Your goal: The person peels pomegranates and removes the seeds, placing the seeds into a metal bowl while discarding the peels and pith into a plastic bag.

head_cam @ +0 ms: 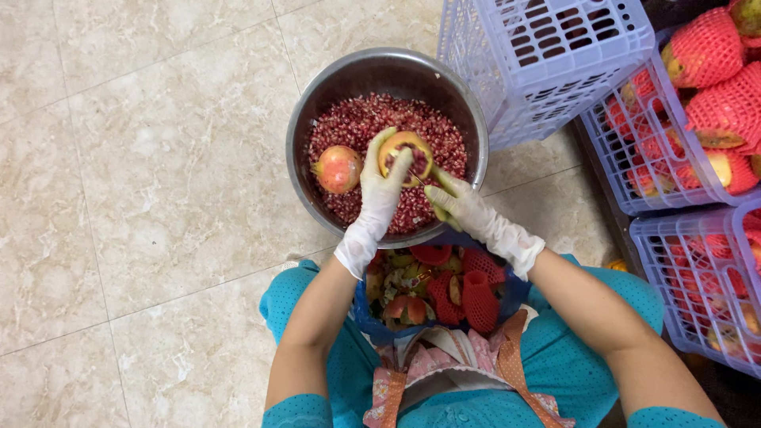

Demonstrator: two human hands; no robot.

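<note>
Pomegranate, cut open with a yellow-pink rind and dark red seeds, sits cupped in the white-gloved left hand over the round steel bowl of loose red seeds on the tiled floor. The gloved right hand is closed round a small yellowish tool, its tip by the fruit; what kind I cannot tell. To my eye, keeping the open face tilted down over the bowl and prying shallowly would spare the seeds. A whole pinkish pomegranate rests among the seeds. A blue bag of peel and red foam netting lies in the lap. Lilac plastic crates stand alongside.
</note>
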